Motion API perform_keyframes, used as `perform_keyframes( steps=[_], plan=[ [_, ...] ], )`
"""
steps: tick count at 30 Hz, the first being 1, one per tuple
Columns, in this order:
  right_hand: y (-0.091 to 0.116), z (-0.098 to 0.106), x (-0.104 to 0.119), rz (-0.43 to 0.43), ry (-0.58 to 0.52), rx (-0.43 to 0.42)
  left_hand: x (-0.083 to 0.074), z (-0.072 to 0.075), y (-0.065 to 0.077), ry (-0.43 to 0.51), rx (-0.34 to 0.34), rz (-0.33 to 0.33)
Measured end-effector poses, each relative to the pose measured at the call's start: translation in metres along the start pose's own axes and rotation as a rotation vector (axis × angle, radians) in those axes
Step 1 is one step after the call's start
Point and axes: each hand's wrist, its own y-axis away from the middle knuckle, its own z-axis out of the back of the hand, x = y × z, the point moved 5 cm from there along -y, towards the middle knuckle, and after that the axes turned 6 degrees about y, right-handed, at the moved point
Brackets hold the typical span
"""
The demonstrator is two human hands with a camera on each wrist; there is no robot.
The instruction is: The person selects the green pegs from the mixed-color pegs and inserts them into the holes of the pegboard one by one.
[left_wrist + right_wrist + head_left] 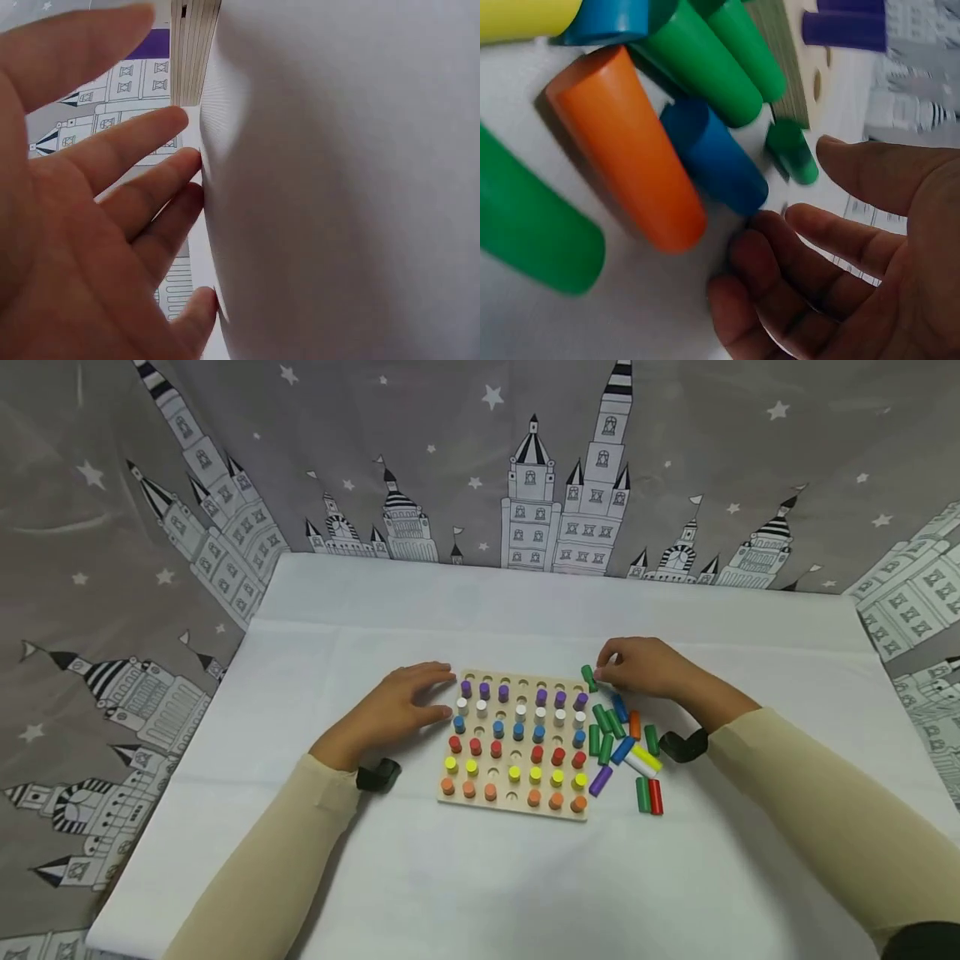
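Note:
A wooden peg board (480, 810) lies on the table with rows of purple, white, blue, red, yellow and orange pegs standing in it. My left hand (397, 708) rests at the board's left edge, fingers spread and holding nothing; the left wrist view shows the thumb (82, 52) raised beside the board's side. Off the far right corner, my right hand (641, 667) reaches to a green peg (588, 677). Seen from the right wrist, thumb and index fingertips stand apart, right by that green peg (791, 152), and the other fingers curve loosely near a blue peg (716, 157).
Loose pegs lie along the board's right side: several green ones, blue ones, an orange peg (635, 725), a yellow peg (647, 757), a white peg (640, 766), a purple peg (601, 781) and a red peg (656, 797). A castle-print cloth (450, 460) hangs behind the white table (420, 877).

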Motion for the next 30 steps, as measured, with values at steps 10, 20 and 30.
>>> perform_keyframes(
  steps=[10,20,30],
  plan=[
    [-0.003,-0.006,0.015,0.037,0.159,0.007,-0.001,-0.009,-0.003,-0.061,0.030,-0.031],
    [-0.014,0.001,0.018,0.029,0.222,-0.064,0.003,-0.005,0.000,-0.098,0.097,-0.055],
    [-0.062,0.008,0.072,0.130,-0.040,-0.087,0.008,-0.008,-0.001,-0.079,0.106,-0.071]
  ],
)
